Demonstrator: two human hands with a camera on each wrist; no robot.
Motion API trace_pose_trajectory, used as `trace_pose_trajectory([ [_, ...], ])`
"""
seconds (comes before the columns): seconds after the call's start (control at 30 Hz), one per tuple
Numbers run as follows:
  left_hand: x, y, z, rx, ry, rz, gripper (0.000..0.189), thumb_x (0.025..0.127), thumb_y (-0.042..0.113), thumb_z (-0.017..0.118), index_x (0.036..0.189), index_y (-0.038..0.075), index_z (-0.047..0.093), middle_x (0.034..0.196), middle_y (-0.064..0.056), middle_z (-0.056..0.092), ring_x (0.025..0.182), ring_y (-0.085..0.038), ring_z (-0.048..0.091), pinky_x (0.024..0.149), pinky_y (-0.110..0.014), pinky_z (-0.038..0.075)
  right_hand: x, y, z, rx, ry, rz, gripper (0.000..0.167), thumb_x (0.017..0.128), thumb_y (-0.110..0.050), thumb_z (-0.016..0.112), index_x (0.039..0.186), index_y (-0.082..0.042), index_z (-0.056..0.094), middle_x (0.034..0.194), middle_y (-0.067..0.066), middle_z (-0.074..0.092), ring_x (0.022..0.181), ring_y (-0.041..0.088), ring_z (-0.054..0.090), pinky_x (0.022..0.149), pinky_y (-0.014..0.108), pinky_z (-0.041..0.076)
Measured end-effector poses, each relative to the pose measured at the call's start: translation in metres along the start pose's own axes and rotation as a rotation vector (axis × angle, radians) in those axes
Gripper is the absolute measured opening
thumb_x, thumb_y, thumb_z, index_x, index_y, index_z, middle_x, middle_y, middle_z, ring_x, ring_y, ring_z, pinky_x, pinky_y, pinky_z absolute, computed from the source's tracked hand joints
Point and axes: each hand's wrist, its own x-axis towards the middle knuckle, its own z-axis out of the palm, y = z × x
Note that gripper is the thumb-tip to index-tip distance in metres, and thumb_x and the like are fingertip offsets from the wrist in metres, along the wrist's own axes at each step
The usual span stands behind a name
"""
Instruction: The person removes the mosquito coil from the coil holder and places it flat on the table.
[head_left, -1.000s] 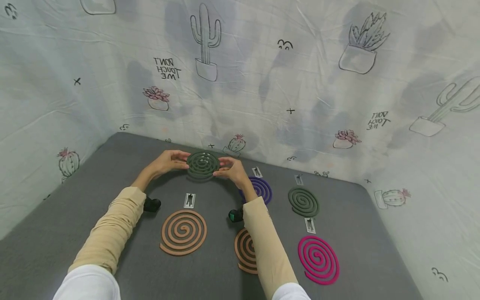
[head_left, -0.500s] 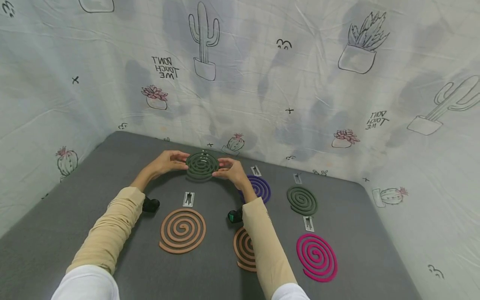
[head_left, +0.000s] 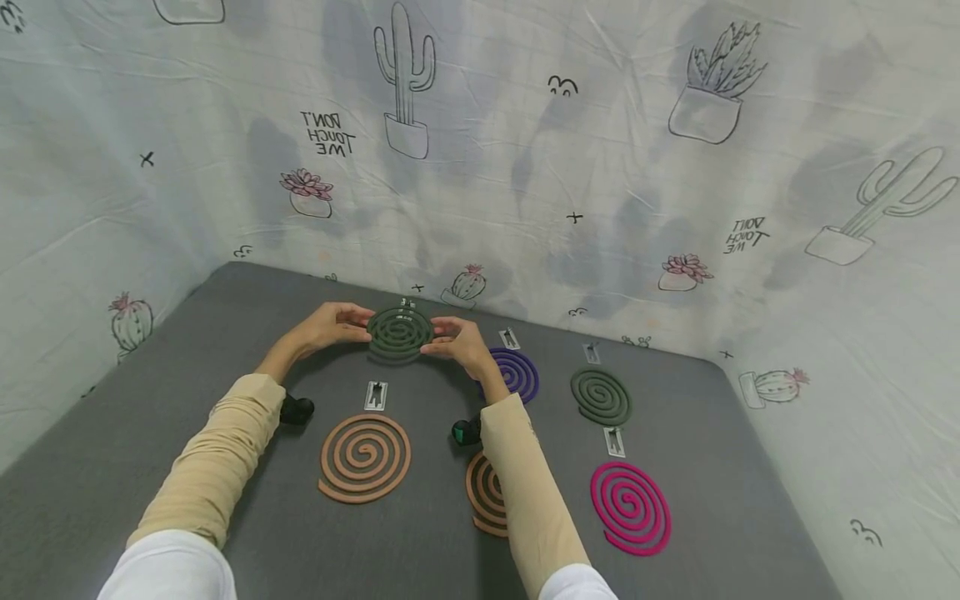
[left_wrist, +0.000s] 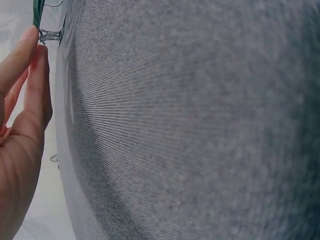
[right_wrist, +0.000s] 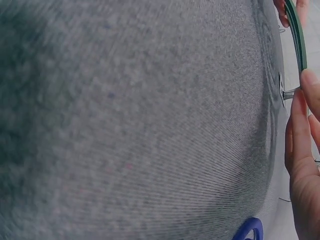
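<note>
Between both hands, a dark green mosquito coil [head_left: 401, 333] is held flat, raised off the grey table. The left hand [head_left: 339, 323] pinches its left rim between thumb and fingers; the right hand [head_left: 462, 343] pinches the opposite rim. In the left wrist view the coil [left_wrist: 37, 14] appears edge-on at the fingertips. Beneath it, a small metal coil stand [right_wrist: 289, 94] rises from the tabletop in the right wrist view, close to the coil [right_wrist: 298, 40]. Whether stand and coil touch, I cannot tell.
On the grey table [head_left: 300, 533] lie an orange coil [head_left: 365, 458], another orange coil [head_left: 483, 496] partly under the right forearm, a purple coil [head_left: 517, 373], a second green coil [head_left: 602, 396] and a pink coil [head_left: 631, 508]. Flat metal stands [head_left: 376, 396] lie near several. A printed cloth [head_left: 480, 167] hangs behind.
The held green coil has shifted very slightly toward the person, so more of the metal stand shows beyond its far rim. Both hands keep their pinch. The head view has shifted a little.
</note>
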Motion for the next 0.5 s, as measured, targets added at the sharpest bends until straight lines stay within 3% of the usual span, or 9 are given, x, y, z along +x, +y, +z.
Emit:
trace_pose_trajectory([
  [0.33, -0.0016, -0.0021, 0.0009, 0.084, -0.011, 0.024, 0.053, 0.105, 0.002, 0.071, 0.150, -0.018, 0.052, 0.151, -0.042, 0.055, 0.137, -0.057, 0.058, 0.113, -0.064, 0.055, -0.0027, 0.0048, 0.0025, 0.008, -0.010, 0.022, 0.059, 0.096, 0.012, 0.077, 0.151, 0.006, 0.060, 0.142, 0.026, 0.062, 0.133, 0.044, 0.067, 0.105, 0.042, 0.064],
  [0.5, -0.0040, -0.0045, 0.0014, 0.074, -0.017, 0.019, 0.054, 0.104, -0.001, 0.072, 0.149, -0.020, 0.052, 0.151, -0.043, 0.054, 0.139, -0.059, 0.056, 0.115, -0.065, 0.053, -0.0045, 0.0086, 0.0022, 0.006, -0.030, 0.024, 0.058, 0.098, 0.013, 0.074, 0.153, 0.007, 0.058, 0.146, 0.028, 0.060, 0.136, 0.045, 0.065, 0.108, 0.043, 0.063],
])
